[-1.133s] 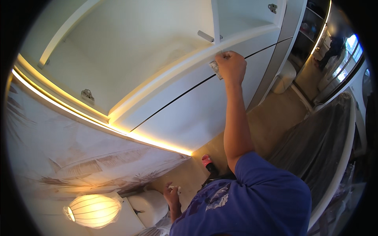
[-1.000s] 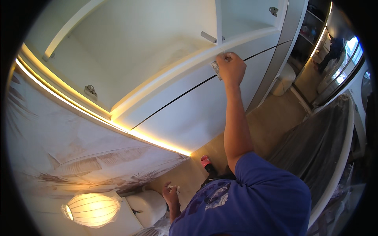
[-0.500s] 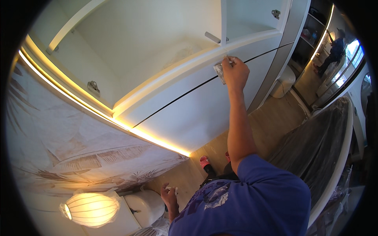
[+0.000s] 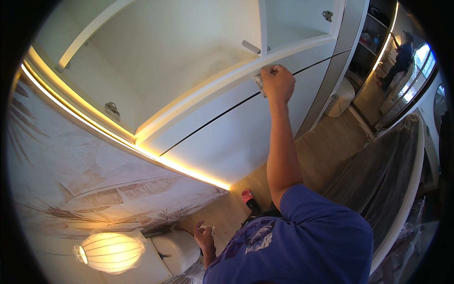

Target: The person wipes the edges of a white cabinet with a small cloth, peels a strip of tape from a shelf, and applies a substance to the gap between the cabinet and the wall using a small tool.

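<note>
Where the wall (image 4: 109, 165) with its brown leaf pattern met the white cabinet (image 4: 227, 137), one bright light strip (image 4: 80, 124) ran along the join. Low on that left side, a single ribbed lamp (image 4: 113, 253) glowed inside clear wrapping. The left hand (image 4: 204, 237) hung well away from the cabinet, its fingers curled around a small white bit (image 4: 213, 230) that I could not make out; over the last second it had hardly altered. Just right of it, one red shoe (image 4: 246, 195) showed on the floor (image 4: 345, 128), though half a second earlier I had seen two. I counted two metal hinge plates (image 4: 112, 109) in the open compartments, one toward each end, and between them one grey cylindrical fitting (image 4: 251, 47) beside the upright divider (image 4: 263, 28). The blue shirt (image 4: 307, 236) bore a dark print with a pale patch; I could read no lettering in it. The right hand (image 4: 279, 81) was raised to the cabinet's front, just below the divider, thumb and fingers pinched together on one wrinkled grey-and-white piece (image 4: 258, 84). Less of that piece showed than half a second before. At the far right, one other person (image 4: 403, 59) stood near a bright window (image 4: 421, 59), clearer than the blurred shape of a second earlier.
</note>
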The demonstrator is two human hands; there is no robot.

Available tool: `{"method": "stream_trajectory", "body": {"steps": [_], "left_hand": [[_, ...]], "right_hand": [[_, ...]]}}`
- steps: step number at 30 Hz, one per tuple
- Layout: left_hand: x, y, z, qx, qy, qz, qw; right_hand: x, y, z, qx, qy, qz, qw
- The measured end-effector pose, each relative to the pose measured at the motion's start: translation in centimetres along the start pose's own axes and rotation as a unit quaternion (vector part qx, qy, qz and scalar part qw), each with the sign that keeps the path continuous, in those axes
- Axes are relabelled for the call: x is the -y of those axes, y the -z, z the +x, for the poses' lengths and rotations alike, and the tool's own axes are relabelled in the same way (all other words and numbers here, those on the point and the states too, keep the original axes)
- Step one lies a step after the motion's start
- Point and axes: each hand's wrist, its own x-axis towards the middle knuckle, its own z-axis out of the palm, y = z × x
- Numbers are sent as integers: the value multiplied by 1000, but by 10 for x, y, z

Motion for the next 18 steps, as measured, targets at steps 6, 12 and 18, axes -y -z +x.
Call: {"method": "stream_trajectory", "body": {"steps": [6,12,18], "left_hand": [[15,6,5,-12,-24,35,999],[6,8,-1,-8,-1,31,999],[0,6,-2,-6,-14,39,999]], "right_hand": [[-13,-8,-6,-8,-11,92,996],[-23,-2,-16,-8,4,94,996],[-19,-3,-10,-12,10,59,998]]}}
